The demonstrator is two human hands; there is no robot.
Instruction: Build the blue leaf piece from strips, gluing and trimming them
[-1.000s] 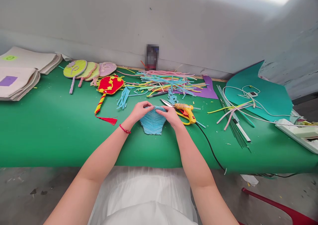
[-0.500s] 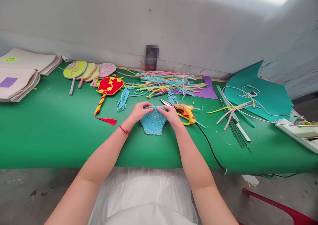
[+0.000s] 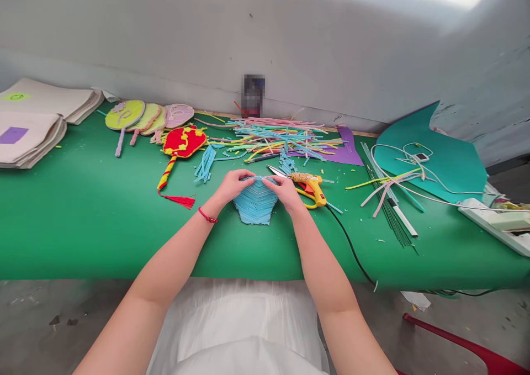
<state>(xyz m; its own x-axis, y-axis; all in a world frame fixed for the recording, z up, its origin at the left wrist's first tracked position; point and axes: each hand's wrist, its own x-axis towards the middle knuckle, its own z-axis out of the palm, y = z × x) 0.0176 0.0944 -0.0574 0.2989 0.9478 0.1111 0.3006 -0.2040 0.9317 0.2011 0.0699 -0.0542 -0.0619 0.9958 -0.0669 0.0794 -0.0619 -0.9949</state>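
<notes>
Two hands are visible in the head view, and both of them hold the same thing, a light blue panel (image 3: pixel 254 208) made of fuzzy strips in a V pattern. The left hand (image 3: pixel 235 187) pinches its upper edge on the left side, and the right hand (image 3: pixel 286 191) pinches this edge on the right side; in each hand, the gap between thumb and fingers is narrow. The panel is at the green table (image 3: pixel 116 242), but I cannot tell whether its lower edge touches the surface.

Just to the right of the panel there lies a yellow glue gun (image 3: pixel 313 185), together with scissors (image 3: pixel 279 172), whose blades point to the left, close to the right hand. Beyond the panel is a heap of pipe cleaners (image 3: pixel 273 135) in pink, blue and yellow, partly on a purple sheet (image 3: pixel 351 149). To the left of the panel lies a red fan (image 3: pixel 185 141) with yellow decoration, and farther left are several pale fans (image 3: pixel 125 114), which overlap one another. Well to the right of the panel, a white cable (image 3: pixel 447 187) runs across a teal sheet (image 3: pixel 459 162).
</notes>
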